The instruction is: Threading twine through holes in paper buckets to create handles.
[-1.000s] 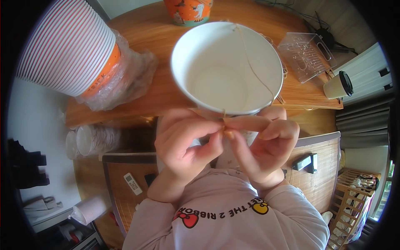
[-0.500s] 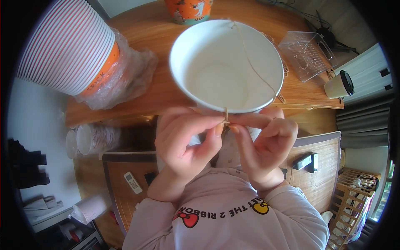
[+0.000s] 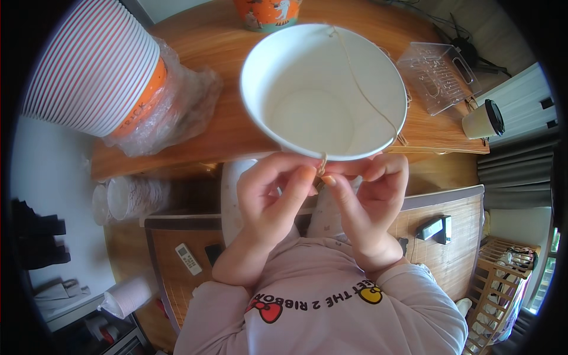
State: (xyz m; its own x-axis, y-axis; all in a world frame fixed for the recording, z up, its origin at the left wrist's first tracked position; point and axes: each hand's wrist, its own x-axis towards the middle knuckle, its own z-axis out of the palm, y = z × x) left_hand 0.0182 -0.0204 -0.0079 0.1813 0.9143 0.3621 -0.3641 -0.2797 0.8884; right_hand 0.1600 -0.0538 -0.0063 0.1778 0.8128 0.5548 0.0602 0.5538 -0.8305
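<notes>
A large white-lined paper bucket [image 3: 310,106] stands tilted at the desk's front edge, its open mouth toward me. Thin tan string [image 3: 362,92] runs from the far rim down across the inside to the near right rim. At the near rim the string passes over the edge into a small knot. My left hand [image 3: 275,192] pinches the string there between thumb and forefinger. From the other side my right hand [image 3: 367,192] pinches the same knot, its thumb tip close to the left one. The string's loose ends are hidden by my fingers.
On the wooden desk [image 3: 201,35] a stack of buckets [image 3: 89,68] in clear plastic leans at left. An orange bucket [image 3: 267,13] is behind. To the right are a clear acrylic holder [image 3: 436,80] and a lidded cup [image 3: 482,120]. A remote control [image 3: 189,259] lies on the mat beside me.
My left hand has shifted slightly right and its thumb has moved up over the knot. The right hand has drawn in a little to the left. The bucket has tipped slightly.
</notes>
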